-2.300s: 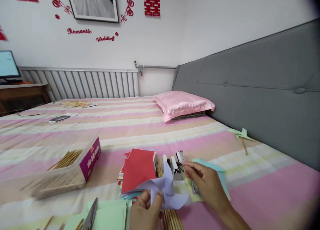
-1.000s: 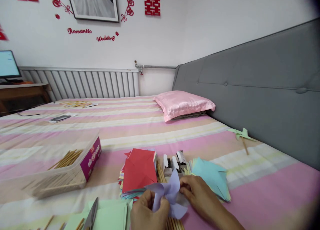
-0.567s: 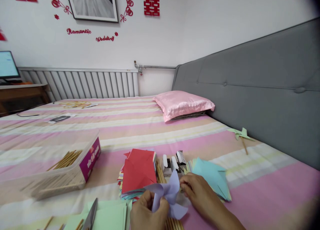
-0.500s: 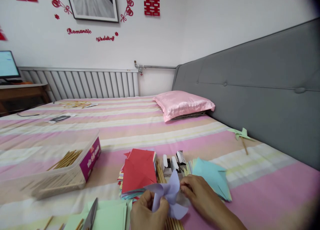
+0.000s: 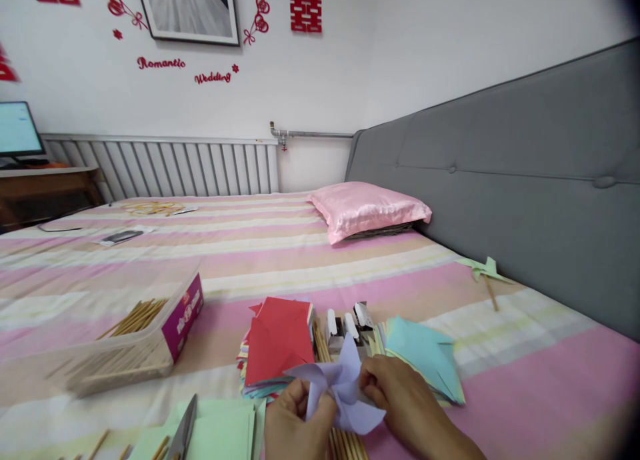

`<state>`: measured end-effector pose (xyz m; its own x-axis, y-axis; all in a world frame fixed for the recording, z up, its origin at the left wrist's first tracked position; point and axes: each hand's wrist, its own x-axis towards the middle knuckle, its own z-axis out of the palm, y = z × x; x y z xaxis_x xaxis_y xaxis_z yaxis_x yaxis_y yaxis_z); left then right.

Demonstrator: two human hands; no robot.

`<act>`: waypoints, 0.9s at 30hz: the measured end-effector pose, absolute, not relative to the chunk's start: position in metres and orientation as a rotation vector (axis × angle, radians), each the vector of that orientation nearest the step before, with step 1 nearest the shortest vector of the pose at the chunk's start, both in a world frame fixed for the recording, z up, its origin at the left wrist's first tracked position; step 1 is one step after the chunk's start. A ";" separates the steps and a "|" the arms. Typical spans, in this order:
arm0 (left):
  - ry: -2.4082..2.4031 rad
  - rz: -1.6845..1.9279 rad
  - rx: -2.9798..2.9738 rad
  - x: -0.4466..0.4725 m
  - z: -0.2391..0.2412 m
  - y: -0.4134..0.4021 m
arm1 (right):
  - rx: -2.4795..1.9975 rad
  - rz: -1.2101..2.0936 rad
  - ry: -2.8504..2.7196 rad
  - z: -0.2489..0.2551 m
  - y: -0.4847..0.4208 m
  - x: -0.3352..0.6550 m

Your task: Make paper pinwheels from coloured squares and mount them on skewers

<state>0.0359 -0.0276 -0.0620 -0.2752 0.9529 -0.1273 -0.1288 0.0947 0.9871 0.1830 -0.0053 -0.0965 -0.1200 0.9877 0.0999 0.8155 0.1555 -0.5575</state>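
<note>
My left hand (image 5: 293, 423) and my right hand (image 5: 406, 407) both pinch a lilac paper pinwheel (image 5: 341, 393) low in the view, above the bedspread. The left fingers grip its left flaps, the right fingers press at its centre. Under it lie several wooden sticks (image 5: 345, 445). Just behind stand small staplers (image 5: 347, 327), a stack of coloured paper topped with red (image 5: 277, 343), and light-blue folded paper (image 5: 425, 357) to the right.
A clear tub (image 5: 150, 353) of wooden sticks sits at the left. Green sheets (image 5: 225, 433) and scissors (image 5: 184, 428) lie near the bottom edge. A green pinwheel (image 5: 484, 271) rests by the grey headboard (image 5: 525, 193). A pink pillow (image 5: 367, 209) lies further back.
My right hand left the staplers and came down to the pinwheel's centre. Both hands now hold the pinwheel a little lower and closer together.
</note>
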 end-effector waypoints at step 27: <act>1.068 1.383 0.843 0.032 -0.060 -0.030 | -1.080 0.602 -1.820 -0.046 -0.035 0.159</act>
